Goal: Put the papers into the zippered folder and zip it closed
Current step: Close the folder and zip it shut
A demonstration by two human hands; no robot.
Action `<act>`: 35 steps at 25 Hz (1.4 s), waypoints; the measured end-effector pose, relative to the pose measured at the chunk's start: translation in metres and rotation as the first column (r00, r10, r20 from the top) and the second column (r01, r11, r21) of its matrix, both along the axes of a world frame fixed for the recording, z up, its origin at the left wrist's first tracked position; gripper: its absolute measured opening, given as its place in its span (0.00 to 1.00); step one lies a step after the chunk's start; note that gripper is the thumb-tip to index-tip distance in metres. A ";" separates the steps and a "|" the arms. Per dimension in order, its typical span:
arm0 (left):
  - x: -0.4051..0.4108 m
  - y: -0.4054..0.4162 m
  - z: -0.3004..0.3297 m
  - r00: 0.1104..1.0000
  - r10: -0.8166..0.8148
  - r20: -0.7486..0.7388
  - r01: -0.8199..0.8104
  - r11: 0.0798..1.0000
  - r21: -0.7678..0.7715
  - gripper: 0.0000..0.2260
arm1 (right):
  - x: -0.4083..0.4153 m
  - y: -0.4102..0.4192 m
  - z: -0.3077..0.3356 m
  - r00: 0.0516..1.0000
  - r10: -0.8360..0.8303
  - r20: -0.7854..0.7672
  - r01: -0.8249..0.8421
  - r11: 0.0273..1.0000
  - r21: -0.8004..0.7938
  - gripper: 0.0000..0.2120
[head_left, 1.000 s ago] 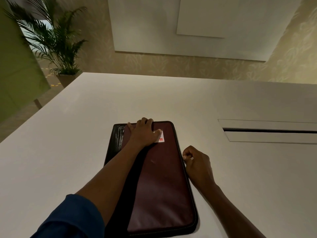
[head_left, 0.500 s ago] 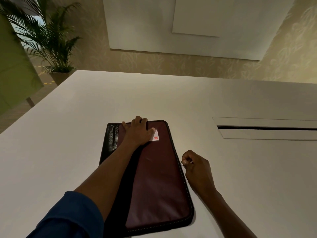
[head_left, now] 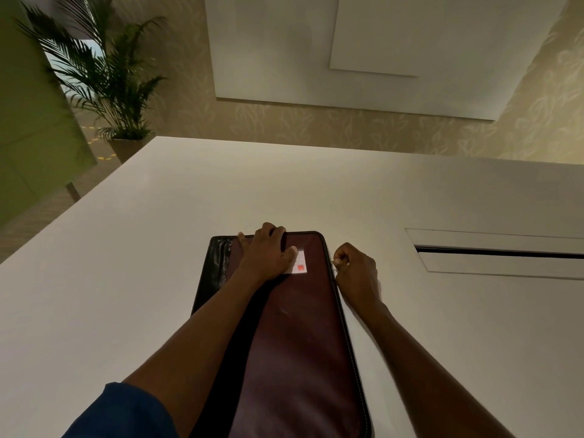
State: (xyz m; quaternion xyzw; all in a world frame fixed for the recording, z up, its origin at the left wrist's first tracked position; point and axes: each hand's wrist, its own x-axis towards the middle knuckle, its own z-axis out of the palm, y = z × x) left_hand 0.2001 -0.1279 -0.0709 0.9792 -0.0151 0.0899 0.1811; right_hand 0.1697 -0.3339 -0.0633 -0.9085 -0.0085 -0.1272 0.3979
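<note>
A dark maroon zippered folder [head_left: 300, 336] with black edging lies flat on the white table [head_left: 126, 279], its long side running away from me. My left hand [head_left: 267, 252] presses flat on its far end, the thumb resting on a small white label with a red square [head_left: 299, 260]. My right hand [head_left: 355, 273] sits at the folder's right edge near the far corner, fingers pinched on the small metal zipper pull [head_left: 333, 263]. No papers are in sight; the cover is down.
A recessed cable slot [head_left: 499, 251] with a flap is set in the table to the right. A potted palm [head_left: 110, 90] stands beyond the table's far left corner. A patterned wall with white panels rises behind the table.
My right hand has moved along the folder's right edge toward the far corner with the zipper pull. My left hand has stayed pressed on the far end.
</note>
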 end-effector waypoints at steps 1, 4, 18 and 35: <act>-0.001 -0.002 -0.002 1.000 -0.018 0.008 0.018 1.000 0.010 0.25 | 0.013 0.001 0.002 1.000 -0.006 -0.008 0.007 1.000 0.019 0.11; -0.003 -0.006 -0.008 0.998 -0.046 0.040 0.045 0.998 0.035 0.25 | 0.048 0.006 0.004 1.000 0.002 -0.024 -0.003 1.000 -0.014 0.11; -0.017 0.019 -0.010 0.988 0.148 0.034 -0.150 0.985 0.086 0.36 | 0.133 0.037 0.044 0.850 0.380 -0.365 -0.503 0.792 -0.347 0.06; -0.043 0.096 -0.014 0.989 0.107 -0.104 -0.139 0.915 -0.378 0.51 | 0.116 0.160 0.038 0.952 0.098 -0.292 -0.249 0.802 -0.543 0.11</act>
